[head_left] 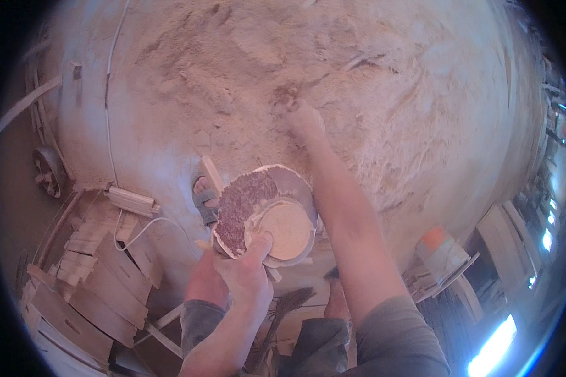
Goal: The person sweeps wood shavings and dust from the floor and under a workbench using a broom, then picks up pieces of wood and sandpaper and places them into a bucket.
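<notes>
My left hand point(248, 273) grips a round disc point(248, 195) by its near edge, the thumb lying on top. The disc has a rough dark reddish-brown face with a pale, ragged rim. A smaller round part on it is coated with tan dust. My right arm stretches forward over the dusty ground, and the right hand point(306, 122) reaches down into loose sawdust point(245, 88). Its fingers look curled, but they are partly hidden and blurred in the dust, so what they hold, if anything, does not show.
A white cable point(110, 94) runs down the left side to a pale block-like thing point(131, 201). Wooden boards point(100, 283) are stacked at the lower left, near a small wheel point(48, 171). On the right stands a bucket point(441, 248) with an orange patch. My sandalled foot point(204, 196) is beside the disc.
</notes>
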Demonstrator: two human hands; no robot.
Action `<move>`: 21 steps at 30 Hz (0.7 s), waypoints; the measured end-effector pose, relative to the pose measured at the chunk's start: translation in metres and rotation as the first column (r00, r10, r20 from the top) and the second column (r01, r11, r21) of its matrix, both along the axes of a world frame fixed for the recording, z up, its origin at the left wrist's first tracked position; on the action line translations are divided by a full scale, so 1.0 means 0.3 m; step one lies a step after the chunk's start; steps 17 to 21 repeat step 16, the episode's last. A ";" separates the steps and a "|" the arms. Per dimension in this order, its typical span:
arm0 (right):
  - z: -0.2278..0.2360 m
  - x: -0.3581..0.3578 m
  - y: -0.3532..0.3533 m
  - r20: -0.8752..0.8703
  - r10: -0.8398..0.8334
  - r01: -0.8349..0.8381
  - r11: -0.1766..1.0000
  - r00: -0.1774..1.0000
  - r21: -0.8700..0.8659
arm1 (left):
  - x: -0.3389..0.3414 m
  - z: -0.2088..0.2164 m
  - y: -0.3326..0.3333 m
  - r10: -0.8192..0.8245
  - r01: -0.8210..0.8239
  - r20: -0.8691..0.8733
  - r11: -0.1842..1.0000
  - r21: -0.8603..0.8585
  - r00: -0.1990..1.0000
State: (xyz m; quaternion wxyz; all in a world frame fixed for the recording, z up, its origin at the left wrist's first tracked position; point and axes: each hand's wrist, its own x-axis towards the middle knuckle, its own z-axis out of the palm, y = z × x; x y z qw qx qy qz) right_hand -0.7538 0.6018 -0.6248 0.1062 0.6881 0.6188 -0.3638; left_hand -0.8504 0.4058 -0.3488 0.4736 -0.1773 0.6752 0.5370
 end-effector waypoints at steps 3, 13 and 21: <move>0.142 0.073 -0.248 0.043 0.019 -0.021 0.999 0.999 0.038 | 0.018 0.020 -0.033 -0.033 0.035 0.020 0.996 -0.083 0.999; 0.029 0.412 -0.455 0.220 -0.513 0.392 0.817 0.830 0.424 | 0.100 0.027 -0.061 -0.128 0.129 -0.025 0.991 0.025 0.991; -0.043 0.393 -0.438 0.179 -0.514 0.462 0.846 0.839 0.266 | 0.038 -0.013 -0.104 -0.120 0.124 0.140 0.992 -0.020 0.983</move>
